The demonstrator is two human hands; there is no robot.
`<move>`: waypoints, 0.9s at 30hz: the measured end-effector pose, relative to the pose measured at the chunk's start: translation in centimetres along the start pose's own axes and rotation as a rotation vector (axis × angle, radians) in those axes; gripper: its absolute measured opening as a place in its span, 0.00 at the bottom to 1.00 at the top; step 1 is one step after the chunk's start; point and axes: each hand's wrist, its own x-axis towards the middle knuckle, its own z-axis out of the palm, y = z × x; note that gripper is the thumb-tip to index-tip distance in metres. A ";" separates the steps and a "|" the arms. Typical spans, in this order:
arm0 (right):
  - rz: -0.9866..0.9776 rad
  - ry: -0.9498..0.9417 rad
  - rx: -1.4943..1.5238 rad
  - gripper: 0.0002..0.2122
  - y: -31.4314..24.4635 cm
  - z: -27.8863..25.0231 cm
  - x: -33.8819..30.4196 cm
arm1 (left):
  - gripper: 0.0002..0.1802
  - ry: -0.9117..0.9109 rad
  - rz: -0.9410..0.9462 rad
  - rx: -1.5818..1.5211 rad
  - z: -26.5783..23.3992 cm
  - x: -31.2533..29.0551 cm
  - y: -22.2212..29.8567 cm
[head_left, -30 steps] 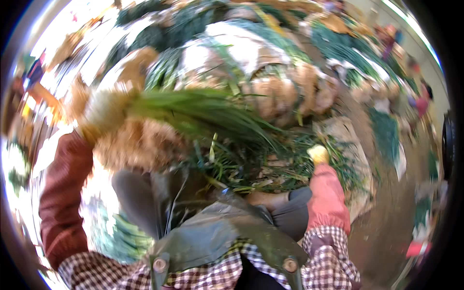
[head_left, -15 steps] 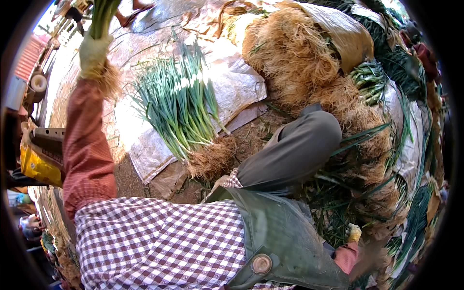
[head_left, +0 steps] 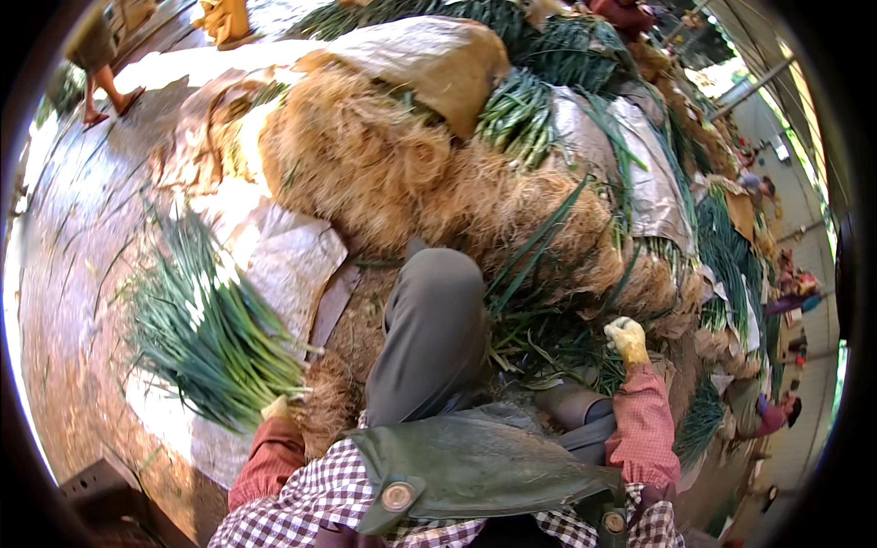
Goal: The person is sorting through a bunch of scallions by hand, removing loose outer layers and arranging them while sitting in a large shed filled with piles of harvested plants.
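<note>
A pile of green onions (head_left: 215, 315) lies at the left on a pale sheet (head_left: 297, 251), with its brown roots (head_left: 329, 402) toward my knee. My left hand (head_left: 276, 408), in a pale glove, is closed at the root end of a bunch on the near side of the pile. Leaves and stems cover most of its fingers. At the right, my right hand (head_left: 628, 340) is raised in a yellowish glove, fingers curled in. Whatever it might hold is hidden. Loose green leaves (head_left: 548, 342) lie between that hand and my bent knee (head_left: 443, 283).
A large stack of green onions with roots facing me (head_left: 356, 155) runs across the far side, partly under a tan sheet (head_left: 425, 59). Whitish sacks (head_left: 639, 173) cover more bundles at the right. A person's legs (head_left: 105, 91) stand far left; other people work far right.
My left hand has come down from the upper left with its bunch of green onions onto the pile. My view has turned right, and my right hand appears higher.
</note>
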 end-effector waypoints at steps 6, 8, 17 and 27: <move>-0.583 0.248 0.017 0.08 -8.2 1.3 3.0 | 0.14 -0.229 -0.221 0.061 -0.5 -1.2 3.5; -0.752 0.245 0.220 0.09 -14.6 3.7 2.7 | 0.18 0.262 0.231 0.255 -0.7 -0.2 5.6; -0.228 0.009 0.605 0.18 -27.8 11.8 12.1 | 0.19 -0.845 1.385 0.295 36.3 -35.6 37.4; -0.065 -0.235 0.530 0.24 -29.5 14.5 16.4 | 0.40 -0.228 1.240 0.919 55.2 -30.8 37.6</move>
